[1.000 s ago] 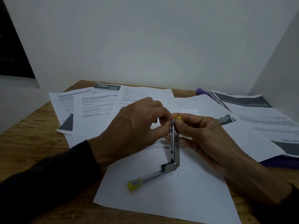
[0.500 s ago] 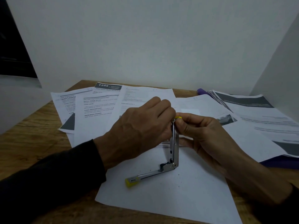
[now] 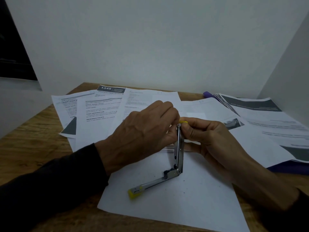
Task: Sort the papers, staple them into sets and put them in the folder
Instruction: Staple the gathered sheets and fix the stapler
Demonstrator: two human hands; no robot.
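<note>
- The small metal stapler with yellow plastic ends [image 3: 178, 158] stands hinged open on a blank white sheet [image 3: 175, 203] on the wooden table [image 3: 30, 148], one arm upright, the other flat.
- The right hand [image 3: 207, 139] pinches the upright arm; the left hand [image 3: 142, 136] has its fingertips curled at the top, seemingly feeding staples, though none are visible.
- Advice: hold the channel steady and slide the strip in straight.
- The printed papers [image 3: 100, 113] and purple folder [image 3: 289, 168] lie behind.
- Since a second ago, the left hand's fingers have closed in tighter over the top.
</note>
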